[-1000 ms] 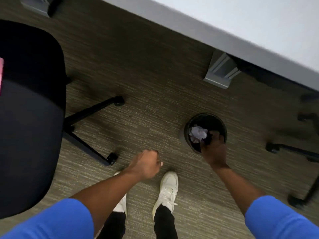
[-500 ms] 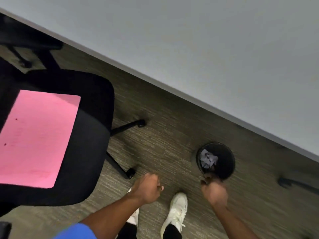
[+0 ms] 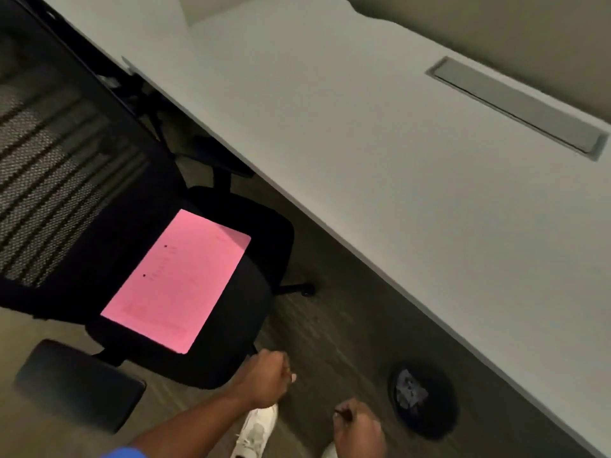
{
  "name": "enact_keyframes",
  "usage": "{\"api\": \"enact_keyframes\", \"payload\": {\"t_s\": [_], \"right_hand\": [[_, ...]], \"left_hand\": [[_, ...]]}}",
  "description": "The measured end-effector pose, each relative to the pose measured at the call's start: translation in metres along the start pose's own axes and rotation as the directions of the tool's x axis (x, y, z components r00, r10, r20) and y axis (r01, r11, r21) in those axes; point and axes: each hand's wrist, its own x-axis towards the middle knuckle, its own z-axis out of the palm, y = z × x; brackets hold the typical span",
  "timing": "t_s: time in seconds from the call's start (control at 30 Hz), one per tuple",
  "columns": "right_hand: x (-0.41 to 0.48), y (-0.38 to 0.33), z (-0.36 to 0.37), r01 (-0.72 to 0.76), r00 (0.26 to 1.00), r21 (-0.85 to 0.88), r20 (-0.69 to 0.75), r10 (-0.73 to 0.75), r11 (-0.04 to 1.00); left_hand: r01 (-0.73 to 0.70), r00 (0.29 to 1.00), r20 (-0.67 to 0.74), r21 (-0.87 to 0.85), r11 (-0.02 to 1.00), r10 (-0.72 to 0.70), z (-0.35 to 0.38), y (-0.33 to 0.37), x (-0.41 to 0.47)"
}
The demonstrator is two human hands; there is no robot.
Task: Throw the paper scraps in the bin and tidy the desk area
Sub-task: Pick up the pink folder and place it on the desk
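Observation:
A small round black bin (image 3: 439,421) stands on the carpet under the desk edge at the lower right, with a crumpled paper scrap (image 3: 410,393) inside it. My right hand (image 3: 358,431) hovers just left of the bin, fingers curled shut, and nothing shows in it. My left hand (image 3: 267,380) is a closed fist near the chair seat's front corner, with nothing visible in it. A pink sheet of paper (image 3: 178,279) lies flat on the black office chair seat (image 3: 264,246).
The grey desk top (image 3: 380,160) runs diagonally across the view, with a cable slot cover (image 3: 519,104) near its far edge. The chair's mesh back (image 3: 49,153) and an armrest (image 3: 76,385) fill the left. My white shoes (image 3: 254,431) stand on the carpet.
My right hand has come out of the bin and drawn back to its left, leaving the paper scrap inside. The view has lifted from the floor towards the desk and chair.

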Motion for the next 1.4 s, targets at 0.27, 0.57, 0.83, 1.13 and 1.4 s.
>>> {"api": "enact_keyframes", "payload": {"t_s": [0.27,0.57,0.83,1.13,1.4], "right_hand": [[-0.02,-0.119,0.023,0.222,0.975,-0.029,-0.003,-0.222,0.975],[0.013,-0.221,0.075,0.422,0.905,-0.091,-0.016,-0.425,0.902],[0.038,-0.277,0.123,0.416,0.909,0.004,-0.001,-0.416,0.909],[0.056,-0.315,0.157,0.192,0.981,0.218,-0.063,-0.183,0.957],[0.062,-0.332,0.166,0.085,0.992,0.203,-0.114,-0.063,0.976]], "left_hand": [[0.164,0.962,-0.2,-0.117,0.979,-0.185,-0.086,-0.092,-0.016],[0.259,0.932,-0.218,-0.155,0.953,-0.289,-0.139,-0.197,-0.009],[0.348,0.884,-0.302,-0.083,0.934,-0.356,-0.171,-0.261,0.012],[0.38,0.854,-0.39,0.011,0.925,-0.346,-0.176,-0.305,0.041],[0.43,0.829,-0.323,-0.153,0.89,-0.456,-0.174,-0.312,0.063]]}}
